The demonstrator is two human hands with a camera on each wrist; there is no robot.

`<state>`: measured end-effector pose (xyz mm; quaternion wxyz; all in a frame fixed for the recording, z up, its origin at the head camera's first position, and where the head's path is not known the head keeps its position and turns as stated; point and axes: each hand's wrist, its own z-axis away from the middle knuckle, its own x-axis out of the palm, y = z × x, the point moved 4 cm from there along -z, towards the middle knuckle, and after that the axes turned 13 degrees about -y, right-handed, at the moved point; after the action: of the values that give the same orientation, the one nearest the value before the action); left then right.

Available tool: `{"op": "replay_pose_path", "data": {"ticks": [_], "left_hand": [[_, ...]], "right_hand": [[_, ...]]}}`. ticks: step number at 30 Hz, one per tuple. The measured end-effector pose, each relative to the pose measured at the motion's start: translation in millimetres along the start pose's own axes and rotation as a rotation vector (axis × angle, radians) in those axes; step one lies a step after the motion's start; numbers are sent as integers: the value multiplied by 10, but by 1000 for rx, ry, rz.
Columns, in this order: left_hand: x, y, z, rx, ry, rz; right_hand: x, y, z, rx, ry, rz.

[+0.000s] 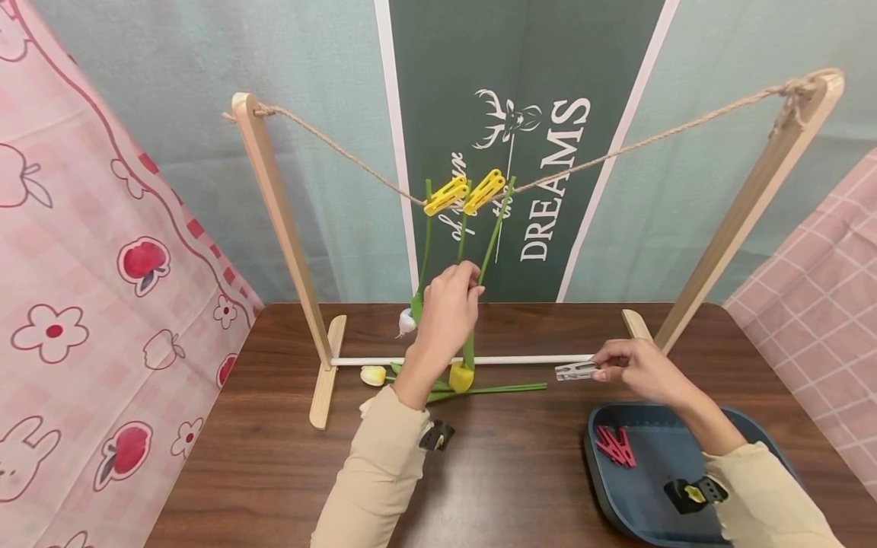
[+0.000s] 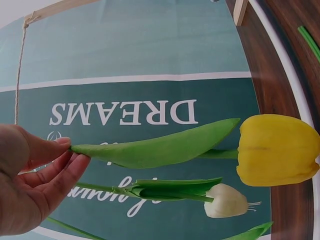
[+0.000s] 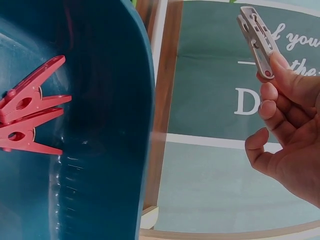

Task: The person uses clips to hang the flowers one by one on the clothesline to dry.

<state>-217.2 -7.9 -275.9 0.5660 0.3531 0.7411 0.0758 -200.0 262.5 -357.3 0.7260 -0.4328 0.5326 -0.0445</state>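
Note:
My left hand (image 1: 448, 301) pinches the stem of a yellow tulip (image 2: 277, 150) just above its long leaf. The bloom hangs downward, and the stem's upper end overlaps the rope (image 1: 651, 139) beside two yellow clothespins (image 1: 483, 190). Those clothespins sit on the rope over two other stems. One stem carries a white tulip (image 2: 226, 201), which hangs left of the yellow one in the head view. Lower right, a grey clothespin (image 3: 257, 42) is held between the thumb and forefinger of my right hand (image 1: 637, 369), its remaining fingers loosely curled.
Wooden posts (image 1: 284, 228) hold up the rope, joined low down by a white rod (image 1: 527, 360). Beneath the right forearm stands a blue tray (image 1: 596, 472) with red clothespins (image 1: 617, 447). Tulips lie on the table near the rod, including a pale yellow one (image 1: 373, 374).

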Motion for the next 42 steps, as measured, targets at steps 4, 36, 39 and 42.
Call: {"op": "replay_pose_path", "data": {"ticks": [4, 36, 39, 42], "left_hand": [[7, 3, -4, -1, -4, 9], [6, 5, -30, -6, 11, 32], [1, 8, -32, -8, 13, 30], [-2, 10, -32, -8, 13, 31]], "right_hand": [[-42, -42, -10, 20, 11, 25], [-914, -1225, -610, -77, 127, 376], [-968, -1325, -647, -90, 134, 395], [-1021, -1406, -680, -82, 139, 389]]}}
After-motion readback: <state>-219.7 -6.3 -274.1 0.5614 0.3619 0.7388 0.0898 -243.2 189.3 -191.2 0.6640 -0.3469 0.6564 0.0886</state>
